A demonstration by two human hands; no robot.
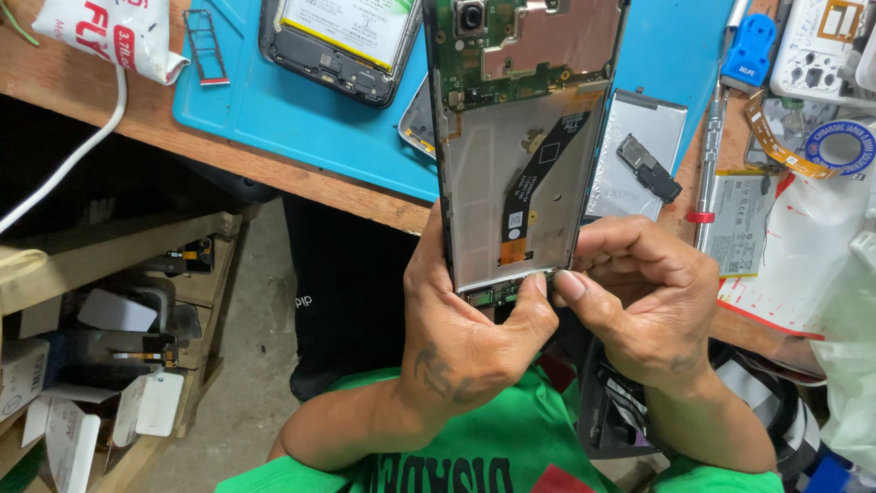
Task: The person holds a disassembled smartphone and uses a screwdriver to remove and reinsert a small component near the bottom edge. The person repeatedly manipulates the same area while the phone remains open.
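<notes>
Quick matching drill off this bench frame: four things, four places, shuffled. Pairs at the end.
Things:
1. opened phone
2. SIM tray
3. silver battery
4. blue mat

Places:
A. lying on the wooden bench under the parts
B. on the mat, right of the held phone
C. upright between the left hand and right hand
D. on the mat's far left part, near the white pouch

Pairs: 1-C, 2-D, 3-B, 4-A

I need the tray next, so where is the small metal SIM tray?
The small metal SIM tray lies top left on the blue work mat, left of the black phone back housing.
</notes>
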